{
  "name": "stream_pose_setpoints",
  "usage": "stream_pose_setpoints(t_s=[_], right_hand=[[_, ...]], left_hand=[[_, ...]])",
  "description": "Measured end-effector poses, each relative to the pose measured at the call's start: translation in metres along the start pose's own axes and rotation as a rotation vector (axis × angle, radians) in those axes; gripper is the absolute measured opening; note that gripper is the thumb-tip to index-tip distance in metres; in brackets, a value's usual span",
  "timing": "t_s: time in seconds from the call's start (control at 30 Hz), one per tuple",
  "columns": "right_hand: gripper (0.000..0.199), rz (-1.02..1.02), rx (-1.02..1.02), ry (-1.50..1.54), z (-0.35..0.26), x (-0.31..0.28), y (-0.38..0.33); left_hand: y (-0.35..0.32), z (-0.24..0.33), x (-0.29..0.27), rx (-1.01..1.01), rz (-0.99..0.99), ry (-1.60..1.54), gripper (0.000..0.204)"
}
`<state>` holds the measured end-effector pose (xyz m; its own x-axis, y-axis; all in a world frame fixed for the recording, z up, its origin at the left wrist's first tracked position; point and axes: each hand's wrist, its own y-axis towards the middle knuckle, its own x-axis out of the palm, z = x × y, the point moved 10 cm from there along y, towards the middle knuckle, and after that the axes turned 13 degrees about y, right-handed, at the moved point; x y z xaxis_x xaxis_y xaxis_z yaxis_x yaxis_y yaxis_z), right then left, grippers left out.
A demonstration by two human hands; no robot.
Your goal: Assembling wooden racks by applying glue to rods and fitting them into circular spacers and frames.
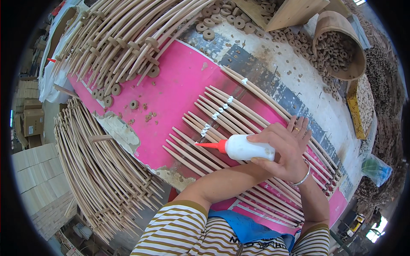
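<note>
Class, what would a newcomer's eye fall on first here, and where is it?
Probably first, near the centre, the white plastic bottle with a pointed red nozzle, held in the right hand above slender pale wooden rods. Beneath them spreads a bright pink sheet. At upper right, a round tan tub lies tipped, with small brown rings inside.

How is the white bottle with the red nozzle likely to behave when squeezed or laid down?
The bottle would probably roll if laid down, since its body looks round. It likely gives when squeezed, judging by the white dabs nearby. Its thin, tapering nozzle might bend.
</note>
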<state>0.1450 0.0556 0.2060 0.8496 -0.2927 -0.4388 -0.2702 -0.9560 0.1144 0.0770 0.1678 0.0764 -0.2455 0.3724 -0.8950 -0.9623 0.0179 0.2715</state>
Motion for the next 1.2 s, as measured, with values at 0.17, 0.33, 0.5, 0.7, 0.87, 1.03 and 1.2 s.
stream_pose_setpoints(t_s=[0.17, 0.33, 0.5, 0.7, 0.87, 1.03, 1.2], right_hand=[[0.051, -0.028, 0.023, -0.018, 0.004, 0.006, 0.001], [0.050, -0.040, 0.002, -0.010, 0.000, 0.004, 0.001], [0.050, -0.051, 0.002, 0.010, -0.001, 0.006, 0.001], [0.050, -0.068, -0.028, 0.035, -0.002, 0.015, 0.007], [0.049, -0.075, -0.022, 0.006, -0.005, 0.016, 0.008], [0.048, -0.082, -0.029, 0.033, -0.004, 0.015, 0.007], [0.048, -0.094, -0.061, 0.070, -0.006, 0.024, 0.015]], left_hand=[[0.004, 0.004, 0.004, 0.010, -0.030, -0.044, 0.063], [-0.002, 0.002, 0.001, 0.001, 0.000, -0.005, 0.064], [0.000, 0.002, -0.004, 0.002, 0.036, -0.034, 0.063], [0.002, 0.004, -0.014, 0.010, 0.079, -0.045, 0.060], [-0.003, -0.001, -0.015, -0.011, 0.084, -0.016, 0.061], [0.000, -0.001, -0.016, -0.020, 0.116, -0.034, 0.060], [0.001, -0.002, -0.017, -0.042, 0.070, -0.018, 0.059]])
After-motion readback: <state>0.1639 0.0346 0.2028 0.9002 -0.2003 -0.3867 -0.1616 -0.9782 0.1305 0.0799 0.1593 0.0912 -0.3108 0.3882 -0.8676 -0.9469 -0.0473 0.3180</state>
